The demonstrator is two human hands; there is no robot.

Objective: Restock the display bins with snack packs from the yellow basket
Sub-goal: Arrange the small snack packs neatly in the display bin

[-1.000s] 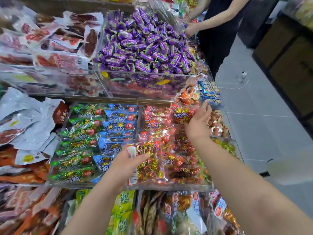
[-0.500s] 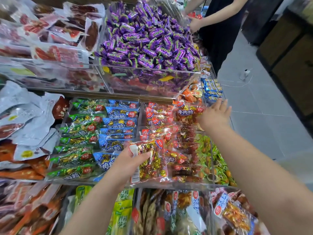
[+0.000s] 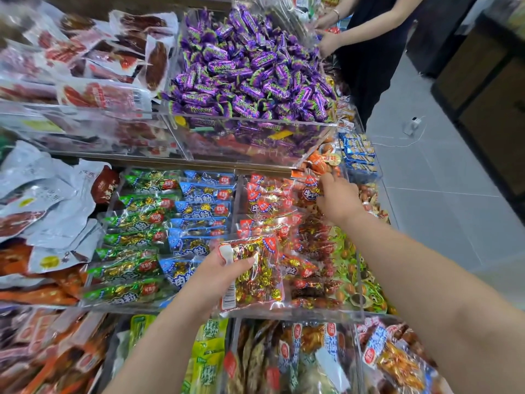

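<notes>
I judge the pack [image 3: 255, 268] in my left hand [image 3: 216, 280] to be light and soft. It is a clear, crinkly bag of gold-wrapped pieces with a red header. The film looks slippery, and the loose contents would likely slump to one end if I took it by a single corner. The best hold seems to be the one I have now: at the upper left edge by the white label, thumb across the front, fingers behind. A pinch on the sealed edge should also serve. It does not look fragile, though a hard squeeze might crush the pieces. It hangs just over the front of the bin [image 3: 312, 312], above the red packs lying there, not yet laid down.

My left forearm comes up from the lower edge, with the hand closed round the pack. My right arm stretches across the bin to its far end. The right hand [image 3: 338, 201] is palm down, fingertips at a rear pack [image 3: 311, 191] just below the purple sweets [image 3: 250, 66]. Whether those fingers pinch it or only press on it, I cannot tell. The yellow basket is out of view.
</notes>
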